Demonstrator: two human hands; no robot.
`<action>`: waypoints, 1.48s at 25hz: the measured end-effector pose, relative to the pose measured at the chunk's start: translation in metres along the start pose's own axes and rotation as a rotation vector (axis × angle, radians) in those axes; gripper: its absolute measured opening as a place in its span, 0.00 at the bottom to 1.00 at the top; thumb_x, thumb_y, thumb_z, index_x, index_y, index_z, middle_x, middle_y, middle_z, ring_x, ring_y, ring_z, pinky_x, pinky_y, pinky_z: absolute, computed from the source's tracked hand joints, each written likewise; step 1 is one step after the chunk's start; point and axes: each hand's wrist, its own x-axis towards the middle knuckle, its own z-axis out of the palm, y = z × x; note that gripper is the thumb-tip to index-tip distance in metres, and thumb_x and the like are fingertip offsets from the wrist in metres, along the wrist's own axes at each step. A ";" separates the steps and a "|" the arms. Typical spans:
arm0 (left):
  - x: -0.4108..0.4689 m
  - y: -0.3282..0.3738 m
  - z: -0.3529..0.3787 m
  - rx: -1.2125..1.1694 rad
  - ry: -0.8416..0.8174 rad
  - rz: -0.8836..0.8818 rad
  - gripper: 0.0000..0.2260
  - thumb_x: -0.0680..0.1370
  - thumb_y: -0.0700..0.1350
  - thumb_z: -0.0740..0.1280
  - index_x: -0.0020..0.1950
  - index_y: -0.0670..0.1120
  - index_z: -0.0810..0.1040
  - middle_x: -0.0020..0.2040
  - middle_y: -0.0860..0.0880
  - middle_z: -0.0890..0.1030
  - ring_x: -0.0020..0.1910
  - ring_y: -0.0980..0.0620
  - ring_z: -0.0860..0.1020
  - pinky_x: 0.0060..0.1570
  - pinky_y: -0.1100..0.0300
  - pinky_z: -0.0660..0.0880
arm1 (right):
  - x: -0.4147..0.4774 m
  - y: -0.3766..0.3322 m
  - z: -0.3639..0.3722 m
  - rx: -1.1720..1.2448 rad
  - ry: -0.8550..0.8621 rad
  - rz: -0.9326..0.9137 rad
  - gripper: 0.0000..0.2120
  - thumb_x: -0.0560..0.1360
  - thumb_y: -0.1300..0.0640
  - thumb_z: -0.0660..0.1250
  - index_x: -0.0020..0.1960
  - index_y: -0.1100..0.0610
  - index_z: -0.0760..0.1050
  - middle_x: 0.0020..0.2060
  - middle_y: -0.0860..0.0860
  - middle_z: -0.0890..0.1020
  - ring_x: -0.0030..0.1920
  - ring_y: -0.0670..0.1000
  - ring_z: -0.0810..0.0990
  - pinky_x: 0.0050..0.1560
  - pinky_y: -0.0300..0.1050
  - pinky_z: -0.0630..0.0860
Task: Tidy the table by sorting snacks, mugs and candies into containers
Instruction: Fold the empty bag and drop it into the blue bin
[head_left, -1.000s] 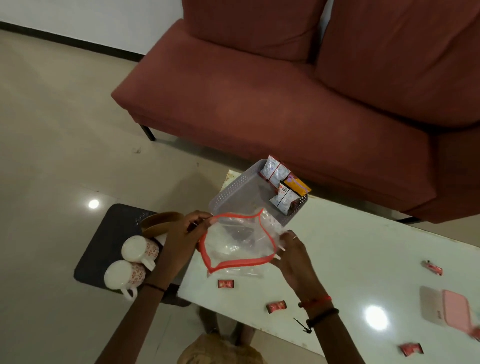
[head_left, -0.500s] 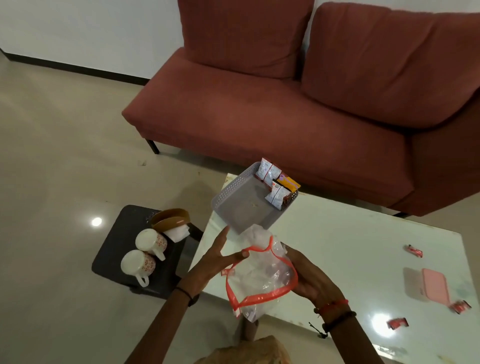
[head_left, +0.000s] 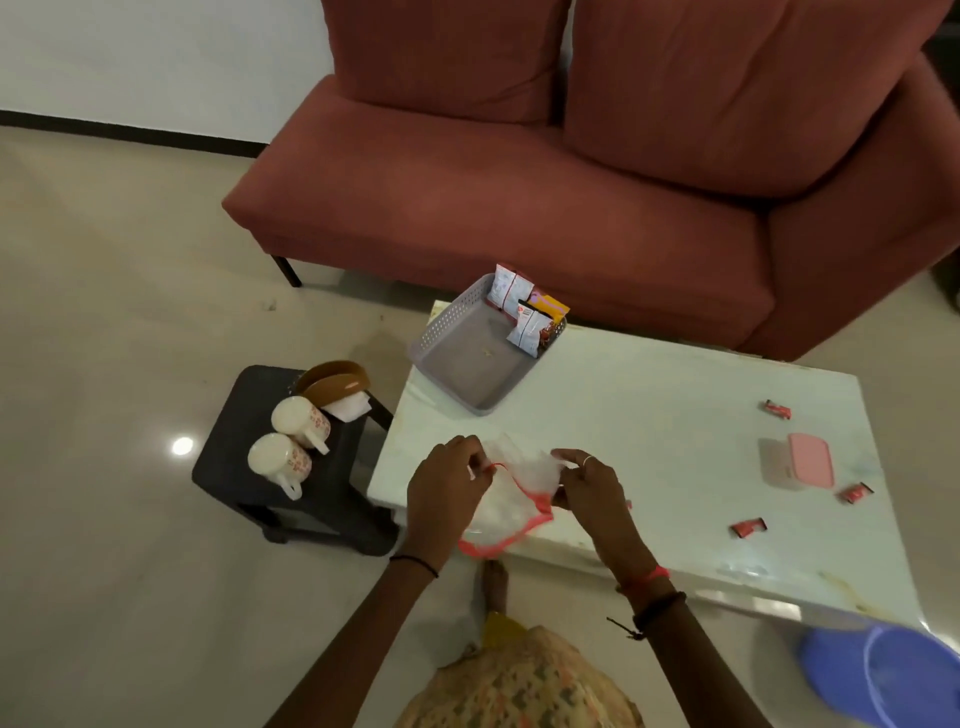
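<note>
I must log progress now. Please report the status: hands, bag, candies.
Left hand, right hand both grip clear bag. Three candies loose on table. Nothing blocking.

Dim warm light; glare spot on floor (head_left: 182, 446); edges warped.

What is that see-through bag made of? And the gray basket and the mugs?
The bag looks like thin, clear plastic film: it crinkles between the left hand and right hand, and has a red rim. The basket seems to be hard, matte gray plastic, with rows of small holes in its walls. The mugs look like glossy white ceramic with red prints, though that is less certain.
</note>
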 end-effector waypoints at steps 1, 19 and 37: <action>-0.009 0.011 0.005 0.041 0.057 0.089 0.05 0.74 0.46 0.69 0.42 0.47 0.76 0.41 0.49 0.81 0.40 0.51 0.77 0.40 0.56 0.77 | -0.012 0.007 0.000 0.191 -0.043 0.046 0.15 0.79 0.64 0.56 0.64 0.61 0.72 0.54 0.63 0.82 0.51 0.61 0.82 0.54 0.49 0.81; -0.092 0.188 0.213 0.128 -0.481 1.075 0.15 0.73 0.37 0.66 0.58 0.51 0.77 0.60 0.53 0.80 0.61 0.56 0.76 0.64 0.59 0.70 | -0.069 0.172 -0.222 0.998 0.475 0.374 0.04 0.74 0.67 0.65 0.45 0.61 0.78 0.37 0.57 0.83 0.32 0.52 0.82 0.27 0.41 0.79; -0.078 0.413 0.566 0.343 -0.661 0.930 0.10 0.76 0.42 0.63 0.58 0.47 0.75 0.60 0.50 0.78 0.60 0.51 0.77 0.64 0.53 0.70 | -0.055 0.505 -0.575 0.585 1.023 0.757 0.12 0.71 0.67 0.67 0.54 0.66 0.77 0.40 0.63 0.80 0.25 0.54 0.77 0.22 0.38 0.76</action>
